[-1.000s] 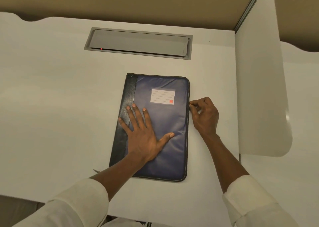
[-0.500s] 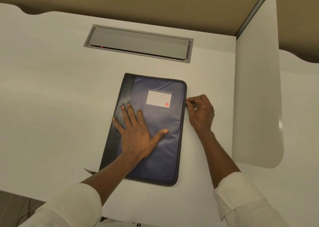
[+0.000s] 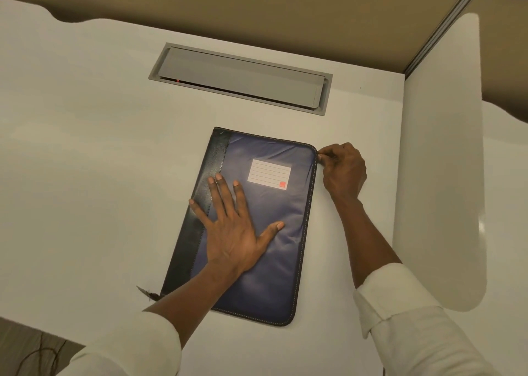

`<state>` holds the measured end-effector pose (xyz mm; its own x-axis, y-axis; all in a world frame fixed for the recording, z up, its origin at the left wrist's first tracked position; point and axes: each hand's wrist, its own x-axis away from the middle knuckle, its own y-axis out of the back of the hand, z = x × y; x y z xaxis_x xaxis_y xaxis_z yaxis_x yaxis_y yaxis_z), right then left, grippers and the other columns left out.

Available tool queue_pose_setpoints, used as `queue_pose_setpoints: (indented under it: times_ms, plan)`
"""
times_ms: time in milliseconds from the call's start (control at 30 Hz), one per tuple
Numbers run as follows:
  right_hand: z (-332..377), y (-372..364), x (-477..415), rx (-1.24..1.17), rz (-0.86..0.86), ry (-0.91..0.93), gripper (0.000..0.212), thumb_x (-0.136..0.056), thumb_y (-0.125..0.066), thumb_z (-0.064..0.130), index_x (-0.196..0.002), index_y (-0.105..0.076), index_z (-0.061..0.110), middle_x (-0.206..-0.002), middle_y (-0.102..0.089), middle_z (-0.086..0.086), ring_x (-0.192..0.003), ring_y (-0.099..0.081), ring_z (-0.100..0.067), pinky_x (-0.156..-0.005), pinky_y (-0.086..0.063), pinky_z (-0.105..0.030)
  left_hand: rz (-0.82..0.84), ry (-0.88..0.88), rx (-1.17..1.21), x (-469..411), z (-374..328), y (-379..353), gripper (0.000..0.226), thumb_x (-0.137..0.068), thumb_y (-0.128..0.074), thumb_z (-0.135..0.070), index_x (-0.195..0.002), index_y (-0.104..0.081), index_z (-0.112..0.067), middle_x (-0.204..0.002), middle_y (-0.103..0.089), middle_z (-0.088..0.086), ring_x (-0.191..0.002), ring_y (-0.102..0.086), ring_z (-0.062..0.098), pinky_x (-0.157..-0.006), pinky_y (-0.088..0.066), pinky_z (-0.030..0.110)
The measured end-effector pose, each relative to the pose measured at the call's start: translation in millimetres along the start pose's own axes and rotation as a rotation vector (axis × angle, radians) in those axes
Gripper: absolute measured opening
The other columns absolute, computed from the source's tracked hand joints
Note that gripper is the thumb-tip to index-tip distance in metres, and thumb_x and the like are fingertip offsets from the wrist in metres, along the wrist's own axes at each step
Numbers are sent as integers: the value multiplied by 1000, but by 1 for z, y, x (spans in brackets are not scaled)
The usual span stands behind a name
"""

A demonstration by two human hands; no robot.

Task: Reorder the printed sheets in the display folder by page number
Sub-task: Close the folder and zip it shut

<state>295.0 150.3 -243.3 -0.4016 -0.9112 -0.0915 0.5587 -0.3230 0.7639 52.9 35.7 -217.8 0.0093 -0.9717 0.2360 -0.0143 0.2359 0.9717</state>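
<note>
My right hand (image 3: 343, 170) has slid up the side of the folder (image 3: 265, 261) to its top corner, pinching the edge (a zip, I think). My left hand (image 3: 231, 232) presses flat on it. It lies closed on the desk (image 3: 100, 175); no sheets sorted yet.

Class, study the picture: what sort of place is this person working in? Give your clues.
Probably an office cubicle or study carrel: a white desk with a grey rectangular cable hatch set into it, a rounded white side divider, and a tan partition wall.
</note>
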Motion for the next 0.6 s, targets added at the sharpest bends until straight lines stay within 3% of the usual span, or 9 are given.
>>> queue_pose_setpoints:
  times_ms: [200,600]
  plan:
    - [-1,-1,-13,-68,65,59,9,-90,-78,17,-91,-77,26,-92,-69,4,-89,-65,-20,-76,-56,-37,-16,0,14,0,0,-2,129,-79,-6,-102,-167,9,-9,-171,21,25,-159,20,42,-118,-3,79]
    - [0,9,-31,-67,215,149,15,-86,-78,15,-90,-76,30,-89,-70,8,-79,-64,-14,-73,-55,-36,-33,-2,24,1,-1,0,129,-80,-11,-102,-168,6,-9,-172,19,25,-160,18,41,-118,-5,79]
